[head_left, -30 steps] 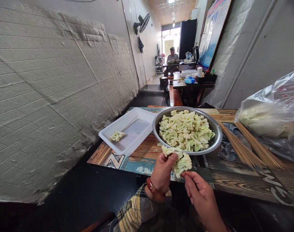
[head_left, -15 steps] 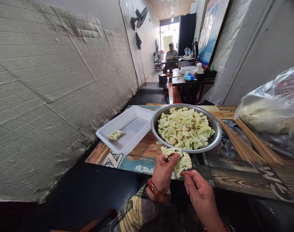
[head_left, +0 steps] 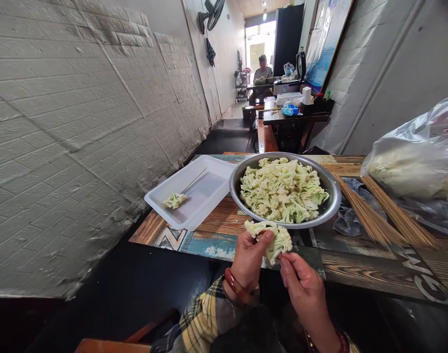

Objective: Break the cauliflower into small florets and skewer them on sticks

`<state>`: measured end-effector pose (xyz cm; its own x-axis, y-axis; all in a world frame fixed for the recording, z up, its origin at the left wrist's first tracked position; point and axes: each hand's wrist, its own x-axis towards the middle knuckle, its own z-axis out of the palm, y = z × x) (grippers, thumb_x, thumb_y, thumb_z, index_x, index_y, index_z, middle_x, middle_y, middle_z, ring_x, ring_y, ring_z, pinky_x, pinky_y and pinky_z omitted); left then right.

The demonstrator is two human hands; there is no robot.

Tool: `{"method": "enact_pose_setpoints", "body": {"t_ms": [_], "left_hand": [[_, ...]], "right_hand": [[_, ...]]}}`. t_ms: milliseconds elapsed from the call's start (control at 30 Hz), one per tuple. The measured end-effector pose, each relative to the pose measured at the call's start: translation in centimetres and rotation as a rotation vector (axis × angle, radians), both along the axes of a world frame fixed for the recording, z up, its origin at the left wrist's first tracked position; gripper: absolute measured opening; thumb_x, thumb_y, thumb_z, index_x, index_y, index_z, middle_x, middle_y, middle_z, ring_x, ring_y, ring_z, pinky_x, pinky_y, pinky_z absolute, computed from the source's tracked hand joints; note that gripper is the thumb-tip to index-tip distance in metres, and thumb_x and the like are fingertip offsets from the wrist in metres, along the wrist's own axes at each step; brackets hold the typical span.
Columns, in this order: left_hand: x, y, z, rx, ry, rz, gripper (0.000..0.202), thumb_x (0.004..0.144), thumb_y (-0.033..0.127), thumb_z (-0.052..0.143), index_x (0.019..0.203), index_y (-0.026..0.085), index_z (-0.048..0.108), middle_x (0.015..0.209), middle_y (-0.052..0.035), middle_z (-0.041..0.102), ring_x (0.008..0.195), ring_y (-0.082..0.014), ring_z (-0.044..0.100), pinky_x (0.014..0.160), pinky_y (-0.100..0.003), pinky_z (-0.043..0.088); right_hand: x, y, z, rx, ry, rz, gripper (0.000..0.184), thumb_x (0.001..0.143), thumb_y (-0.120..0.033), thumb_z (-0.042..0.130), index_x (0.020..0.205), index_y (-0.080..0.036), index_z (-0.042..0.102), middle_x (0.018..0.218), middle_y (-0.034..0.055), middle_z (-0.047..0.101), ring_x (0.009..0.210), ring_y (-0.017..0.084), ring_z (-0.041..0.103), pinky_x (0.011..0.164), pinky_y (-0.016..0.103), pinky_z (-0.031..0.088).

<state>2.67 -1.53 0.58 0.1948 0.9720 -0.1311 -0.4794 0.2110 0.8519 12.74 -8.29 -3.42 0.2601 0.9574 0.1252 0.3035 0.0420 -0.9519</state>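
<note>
Cauliflower florets (head_left: 278,242) are gripped between the thumb and fingers of my left hand (head_left: 250,260), just in front of the bowl. At their lower right edge, my right hand (head_left: 303,282) is closed in a pinch; whatever sits between its fingertips is hidden. Beyond both hands stands a wide metal bowl (head_left: 334,206) heaped with cut cauliflower (head_left: 282,189). To its left is a white plastic tray (head_left: 209,208), where a cauliflower piece (head_left: 175,200) lies on a thin skewer (head_left: 195,179).
Bundles of wooden skewers (head_left: 371,211) rest on a dark cloth (head_left: 347,220) right of the bowl. A clear plastic bag (head_left: 411,162) with pale contents stands at the far right. A brick-patterned wall (head_left: 80,147) runs along the left. Another person (head_left: 262,71) sits at a far table.
The view has tipped down slightly. My right fingertips have come a little closer to the florets, while my left hand keeps its grip.
</note>
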Motion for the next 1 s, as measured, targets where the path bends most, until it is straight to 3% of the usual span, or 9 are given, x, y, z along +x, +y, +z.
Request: {"method": "enact_pose_setpoints", "body": {"t_ms": [167, 300, 400, 567, 700, 1000], "left_hand": [[-0.2, 0.2, -0.2, -0.028, -0.01, -0.029, 0.022, 0.067, 0.03, 0.076, 0.08, 0.013, 0.071, 0.074, -0.0032, 0.069, 0.065, -0.0132, 0.06, 0.065, -0.026, 0.047], [-0.9, 0.4, 0.8, 0.045, -0.05, -0.063, 0.03, 0.069, 0.028, 0.075, 0.095, 0.015, 0.07, 0.092, -0.0065, 0.07, 0.086, -0.0177, 0.062, 0.083, -0.029, 0.045], [-1.0, 0.6, 1.4, 0.047, -0.08, -0.07, 0.033, 0.067, 0.027, 0.076, 0.097, 0.015, 0.069, 0.096, -0.0072, 0.07, 0.094, -0.0201, 0.061, 0.087, -0.031, 0.043], [-0.3, 0.0, 1.3, -0.047, -0.193, -0.135, 0.028, 0.071, 0.028, 0.072, 0.095, 0.015, 0.068, 0.094, -0.0074, 0.069, 0.084, -0.0181, 0.062, 0.079, -0.029, 0.045], [0.2, -0.7, 1.0, -0.036, -0.161, -0.175, 0.028, 0.071, 0.027, 0.072, 0.096, 0.014, 0.069, 0.092, -0.0073, 0.068, 0.075, -0.0135, 0.059, 0.072, -0.025, 0.044], [0.4, -0.8, 1.1, -0.011, -0.109, -0.05, 0.021, 0.072, 0.023, 0.07, 0.093, 0.017, 0.067, 0.082, -0.0018, 0.063, 0.064, -0.0083, 0.051, 0.061, -0.021, 0.04]], "right_hand": [[0.5, 0.3, -0.1, -0.008, 0.103, 0.046, 0.032, 0.089, -0.044, 0.047, 0.087, -0.018, 0.065, 0.051, -0.0044, 0.047, 0.045, 0.012, 0.045, 0.047, 0.022, 0.037], [0.7, 0.1, 0.3, -0.014, 0.192, 0.035, 0.033, 0.087, -0.046, 0.051, 0.089, -0.017, 0.065, 0.049, -0.0051, 0.046, 0.044, 0.011, 0.043, 0.045, 0.021, 0.036], [0.6, 0.0, 0.6, -0.024, 0.253, 0.034, 0.033, 0.086, -0.047, 0.052, 0.089, -0.017, 0.064, 0.048, -0.0058, 0.044, 0.044, 0.011, 0.042, 0.042, 0.02, 0.034], [0.1, 0.1, 0.7, -0.082, 0.346, 0.069, 0.034, 0.087, -0.05, 0.049, 0.091, -0.017, 0.06, 0.05, -0.0066, 0.042, 0.044, 0.01, 0.038, 0.04, 0.02, 0.028], [-0.1, 0.4, 0.7, -0.102, 0.385, 0.069, 0.032, 0.088, -0.05, 0.049, 0.092, -0.018, 0.056, 0.052, -0.0081, 0.04, 0.044, 0.009, 0.035, 0.041, 0.02, 0.027], [-0.6, 0.4, 0.0, -0.096, 0.34, 0.052, 0.035, 0.087, -0.051, 0.049, 0.095, -0.018, 0.056, 0.055, -0.0072, 0.044, 0.042, 0.009, 0.039, 0.041, 0.021, 0.032]]}}
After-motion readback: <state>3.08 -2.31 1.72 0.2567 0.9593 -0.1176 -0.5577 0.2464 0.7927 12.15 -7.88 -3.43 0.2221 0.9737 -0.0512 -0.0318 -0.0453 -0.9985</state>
